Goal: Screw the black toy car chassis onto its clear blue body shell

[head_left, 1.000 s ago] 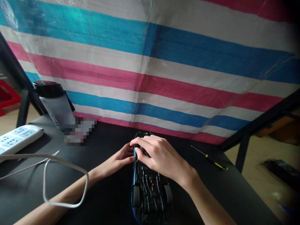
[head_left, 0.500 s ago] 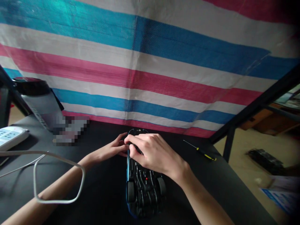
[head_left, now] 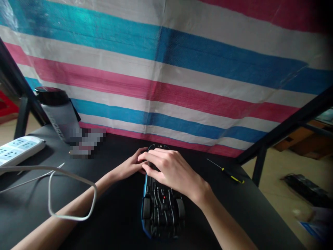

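A blue toy car (head_left: 163, 205) lies upside down on the black table (head_left: 117, 211), its dark underside and two near wheels showing. My right hand (head_left: 169, 170) reaches over the far half of the car, fingers bent and pointing left; whether anything small is between the fingertips is hidden. At the car's far left side is my left hand (head_left: 131, 165), its fingers reaching to the car's edge and partly covered by my right hand. To the right, a black and yellow screwdriver (head_left: 229, 173) rests on the table.
A white power strip (head_left: 22, 149) and a bottle (head_left: 59, 114) stand at the left. A white cable (head_left: 73, 218) loops above my left forearm. Behind the table hangs a striped sheet (head_left: 182, 86). A dark object lies on the floor at right.
The camera view has shifted, so the table items appear farther right. My right hand's fingers lie a little flatter over the car; both hands remain at its far half.
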